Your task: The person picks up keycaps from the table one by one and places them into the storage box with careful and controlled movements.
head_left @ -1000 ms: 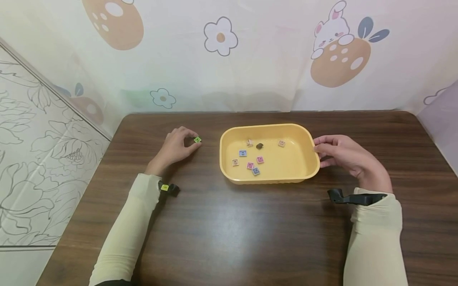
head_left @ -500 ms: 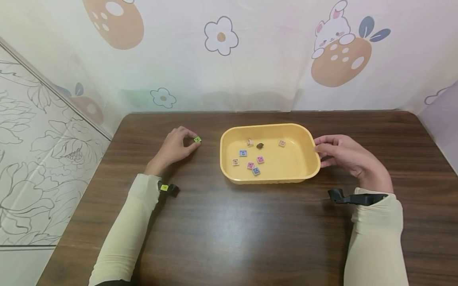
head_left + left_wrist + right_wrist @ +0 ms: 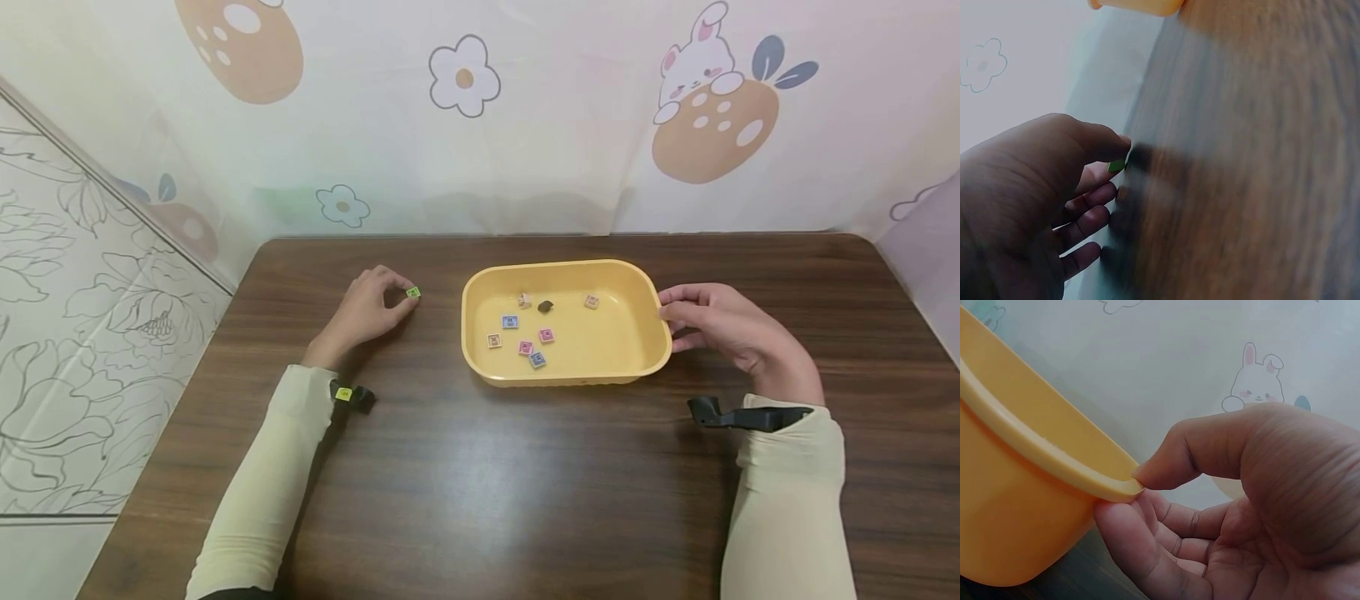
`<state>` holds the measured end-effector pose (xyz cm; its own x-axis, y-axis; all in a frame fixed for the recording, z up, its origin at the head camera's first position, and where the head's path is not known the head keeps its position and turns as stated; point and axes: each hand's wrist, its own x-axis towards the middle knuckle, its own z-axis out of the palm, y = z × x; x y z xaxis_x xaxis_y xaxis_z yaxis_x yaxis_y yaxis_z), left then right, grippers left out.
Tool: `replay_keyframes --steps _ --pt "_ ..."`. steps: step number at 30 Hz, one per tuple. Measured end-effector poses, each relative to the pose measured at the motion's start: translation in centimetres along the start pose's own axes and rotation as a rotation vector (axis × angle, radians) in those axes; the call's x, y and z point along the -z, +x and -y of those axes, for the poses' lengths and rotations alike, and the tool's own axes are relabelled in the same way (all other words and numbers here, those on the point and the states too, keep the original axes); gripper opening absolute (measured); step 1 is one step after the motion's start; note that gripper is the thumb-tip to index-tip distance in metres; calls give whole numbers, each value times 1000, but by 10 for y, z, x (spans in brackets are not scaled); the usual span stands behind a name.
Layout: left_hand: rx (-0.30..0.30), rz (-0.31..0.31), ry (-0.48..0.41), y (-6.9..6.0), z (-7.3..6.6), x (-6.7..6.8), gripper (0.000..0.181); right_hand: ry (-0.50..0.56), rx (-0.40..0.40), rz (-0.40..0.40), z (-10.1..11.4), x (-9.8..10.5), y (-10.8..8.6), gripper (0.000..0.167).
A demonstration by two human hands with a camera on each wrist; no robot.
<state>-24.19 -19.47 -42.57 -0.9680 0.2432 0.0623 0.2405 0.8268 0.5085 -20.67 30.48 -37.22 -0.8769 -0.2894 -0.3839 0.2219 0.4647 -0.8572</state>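
My left hand (image 3: 365,307) rests low over the table's far left part and pinches a small green square piece (image 3: 413,292) between thumb and index finger. In the left wrist view only a sliver of this green piece (image 3: 1116,166) shows; the other fingers are loosely bent. At the right end of a yellow plastic tub (image 3: 566,381), my right hand (image 3: 720,329) pinches the rim, thumb on top and a finger underneath, as the right wrist view shows. Inside the tub lie a light blue piece (image 3: 510,322), a pink piece (image 3: 546,336), a dark brown piece (image 3: 545,307) and several others.
The brown wooden table (image 3: 480,483) ends at a wall (image 3: 555,125) covered with printed cloth just behind the tub. A panel with flower outlines (image 3: 82,333) runs along the left. Both wrists wear black straps (image 3: 757,417).
The green piece has turned slightly between my left fingertips. Both hands and the tub stay almost where they were.
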Motion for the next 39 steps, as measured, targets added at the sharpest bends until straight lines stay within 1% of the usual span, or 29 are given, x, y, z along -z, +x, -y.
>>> replay_keyframes --steps 13,25,31,39 --pt "23 13 -40 -1 -4 4 33 -8 -9 -2 2 2 0 53" --pt "21 19 -74 -1 -13 6 35 16 1 2 1 1 -1 50" --pt "2 7 -88 -3 -20 10 33 14 6 2 1 1 -1 50" --pt "-22 -2 -91 -6 -27 17 31 16 7 1 1 1 -1 49"
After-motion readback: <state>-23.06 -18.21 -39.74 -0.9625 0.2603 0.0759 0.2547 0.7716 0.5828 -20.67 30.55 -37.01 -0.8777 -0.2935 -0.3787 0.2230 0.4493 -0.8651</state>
